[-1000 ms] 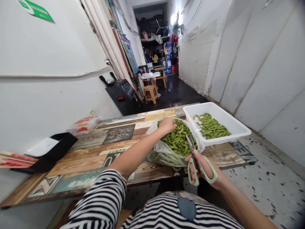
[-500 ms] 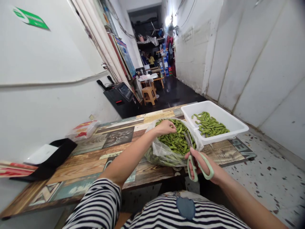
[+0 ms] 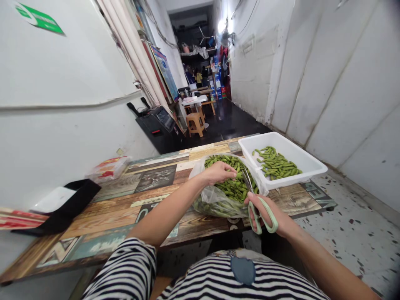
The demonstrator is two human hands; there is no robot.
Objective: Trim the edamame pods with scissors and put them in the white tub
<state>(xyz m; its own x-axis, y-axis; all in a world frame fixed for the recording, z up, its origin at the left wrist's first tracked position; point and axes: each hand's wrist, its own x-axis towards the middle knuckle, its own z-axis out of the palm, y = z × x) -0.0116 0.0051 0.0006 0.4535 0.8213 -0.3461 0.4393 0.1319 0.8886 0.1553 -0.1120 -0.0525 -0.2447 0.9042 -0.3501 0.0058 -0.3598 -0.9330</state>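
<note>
A clear plastic bag (image 3: 212, 200) full of green pods (image 3: 233, 189) lies open on the wood-patterned table (image 3: 125, 216). Over the pods, my left hand (image 3: 218, 172) pinches a green pod (image 3: 240, 176) at its fingertips. My right hand (image 3: 265, 212) holds scissors with pale green handles (image 3: 271, 221) at the bag's right edge. Their blades point up toward the pod in my left hand. A white tray (image 3: 306, 166) with more green pods (image 3: 276, 163) spread in it stands just right of the bag.
On the table's left side are a red and clear plastic package (image 3: 109, 168) and a black holder (image 3: 68, 208) with a white item and red-and-white strips. Past the table stand a black machine (image 3: 162, 129) and an orange stool (image 3: 196, 123). A white wall rises at the right.
My left hand has moved right, toward the scissor blades, and a pod now shows at its fingertips. The scissors' blades and handles are closer together, and my right hand has shifted slightly.
</note>
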